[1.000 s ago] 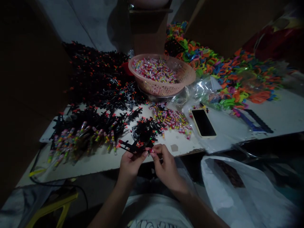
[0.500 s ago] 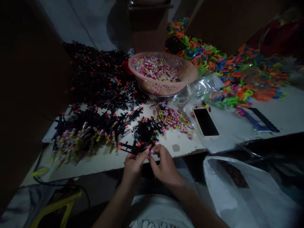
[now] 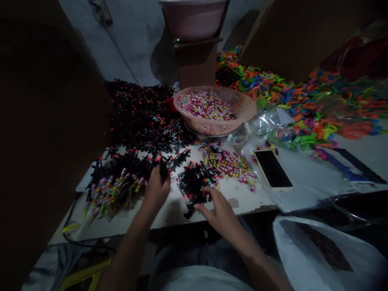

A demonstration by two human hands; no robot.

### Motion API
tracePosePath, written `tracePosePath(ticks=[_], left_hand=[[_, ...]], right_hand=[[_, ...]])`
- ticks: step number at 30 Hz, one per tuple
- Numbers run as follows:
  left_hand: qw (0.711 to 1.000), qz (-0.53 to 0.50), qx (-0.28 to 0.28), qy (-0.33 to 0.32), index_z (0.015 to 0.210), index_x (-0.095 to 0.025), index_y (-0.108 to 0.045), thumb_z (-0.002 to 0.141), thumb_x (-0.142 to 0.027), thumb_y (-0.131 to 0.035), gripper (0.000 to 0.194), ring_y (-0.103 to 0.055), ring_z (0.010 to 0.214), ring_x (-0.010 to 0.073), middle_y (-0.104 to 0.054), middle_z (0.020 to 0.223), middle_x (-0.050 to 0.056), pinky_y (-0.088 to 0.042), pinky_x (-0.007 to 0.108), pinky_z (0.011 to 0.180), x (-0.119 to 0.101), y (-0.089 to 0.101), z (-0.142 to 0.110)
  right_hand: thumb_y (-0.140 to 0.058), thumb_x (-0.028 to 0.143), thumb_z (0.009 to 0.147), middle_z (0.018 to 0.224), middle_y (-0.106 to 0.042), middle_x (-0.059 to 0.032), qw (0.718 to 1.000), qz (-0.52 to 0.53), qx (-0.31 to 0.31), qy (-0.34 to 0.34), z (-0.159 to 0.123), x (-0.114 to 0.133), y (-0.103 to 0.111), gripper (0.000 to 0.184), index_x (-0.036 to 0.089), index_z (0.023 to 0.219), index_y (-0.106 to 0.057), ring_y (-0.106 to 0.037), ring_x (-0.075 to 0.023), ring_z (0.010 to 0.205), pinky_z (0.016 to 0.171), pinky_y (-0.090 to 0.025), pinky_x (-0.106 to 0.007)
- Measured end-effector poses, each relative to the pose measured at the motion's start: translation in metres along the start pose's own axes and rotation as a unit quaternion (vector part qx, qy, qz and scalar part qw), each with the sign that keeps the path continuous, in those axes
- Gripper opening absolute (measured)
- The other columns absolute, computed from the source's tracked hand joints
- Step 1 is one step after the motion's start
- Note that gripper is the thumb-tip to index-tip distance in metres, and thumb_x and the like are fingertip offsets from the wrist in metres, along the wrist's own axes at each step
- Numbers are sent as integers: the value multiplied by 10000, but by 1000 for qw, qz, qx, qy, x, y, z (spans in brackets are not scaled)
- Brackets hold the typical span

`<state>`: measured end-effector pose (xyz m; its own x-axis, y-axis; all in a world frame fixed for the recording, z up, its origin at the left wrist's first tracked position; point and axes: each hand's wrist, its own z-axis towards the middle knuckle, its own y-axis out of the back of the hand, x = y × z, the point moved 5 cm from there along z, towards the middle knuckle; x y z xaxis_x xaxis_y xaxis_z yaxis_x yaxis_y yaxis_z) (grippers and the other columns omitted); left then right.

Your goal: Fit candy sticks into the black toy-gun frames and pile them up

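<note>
My left hand [image 3: 156, 186] is stretched forward over the table, its fingers closed on a small black toy gun [image 3: 163, 167] beside the row of black toy guns fitted with striped candy tubes [image 3: 118, 184]. My right hand [image 3: 218, 208] rests at the near edge of a small pile of black toy guns [image 3: 195, 182], fingers spread and touching it. Loose striped candy tubes [image 3: 230, 163] lie just right of that pile.
A pink basket [image 3: 242, 109] full of candy tubes stands behind. A large heap of black toy guns [image 3: 136, 117] fills the back left. Bright plastic pieces [image 3: 297, 105] are piled at the right. A phone [image 3: 273, 169] lies face up. A white plastic bag [image 3: 321, 250] sits lower right.
Both hands were together at the table edge, working on one black toy gun. My left hand has carried it forward and left to the filled row; my right has gone to the small pile.
</note>
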<state>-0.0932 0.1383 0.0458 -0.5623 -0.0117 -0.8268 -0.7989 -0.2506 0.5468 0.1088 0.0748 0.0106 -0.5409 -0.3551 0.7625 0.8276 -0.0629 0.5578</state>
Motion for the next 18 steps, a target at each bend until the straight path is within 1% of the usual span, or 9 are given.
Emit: tracePosePath(ticks=[1,3,5,6,8,11,13,16,18], left_hand=[[992,120,-3,-22,1113,-160,-586,817,-273,-517,324,-596,1011,266,-575,1123,139,-456,384,904,-1,8,12],[944,328,18,-33,1093,-148,-588,854,-272,-442,307,-595,1009,290,-536,1134,168,-465,396,871,1,17,31],[896,440,52,-17,1076,-134,-588,850,-283,-445,305,-605,977,304,-540,1111,184,-482,387,812,6,20,43],[881,468,68,-11,1068,-129,-589,838,-282,-465,303,-609,966,309,-554,1094,188,-486,381,790,8,19,46],[868,490,85,-3,1031,-125,-607,816,-263,-490,282,-614,956,315,-591,1050,187,-487,375,767,11,16,49],[867,490,90,4,958,-127,-641,815,-234,-465,251,-627,933,313,-638,989,183,-486,367,744,11,13,51],[869,487,85,3,943,-132,-652,823,-241,-448,261,-631,930,301,-652,981,177,-481,356,751,5,17,51],[876,479,63,-8,994,-147,-648,841,-266,-427,294,-622,968,274,-651,1041,159,-466,328,791,-11,38,47],[888,459,34,-8,1052,-161,-634,846,-282,-419,322,-621,968,263,-652,1072,141,-463,315,784,-20,66,45]], right_hand=[[-601,342,853,986,-612,-81,1000,2,0,1,0,-2,2,306,189,1100,-504,-584,-218,899,798,-483,-363],[-556,303,883,943,-612,-69,1000,6,1,10,0,-4,4,194,195,1041,-529,-580,-209,864,772,-481,-351],[-533,274,895,921,-611,-62,1000,11,1,22,-2,-4,6,127,201,999,-540,-575,-204,851,759,-476,-340],[-527,261,898,917,-611,-59,1000,13,2,25,-2,-4,6,107,204,987,-542,-574,-204,854,760,-473,-337],[-515,241,902,906,-610,-52,999,18,9,26,-4,-3,5,75,207,962,-546,-573,-202,858,764,-468,-334],[-496,229,908,877,-609,-46,999,26,21,24,-6,-4,5,59,207,913,-551,-568,-200,836,749,-460,-332],[-483,227,914,871,-610,-47,999,33,21,26,-6,-5,6,75,206,900,-553,-566,-199,826,741,-456,-333],[-466,229,922,867,-611,-49,999,43,19,26,-7,-6,7,98,206,901,-559,-569,-198,829,740,-455,-331],[-459,236,927,861,-613,-50,998,48,21,25,-7,-7,7,111,209,895,-561,-573,-199,833,739,-457,-329]])
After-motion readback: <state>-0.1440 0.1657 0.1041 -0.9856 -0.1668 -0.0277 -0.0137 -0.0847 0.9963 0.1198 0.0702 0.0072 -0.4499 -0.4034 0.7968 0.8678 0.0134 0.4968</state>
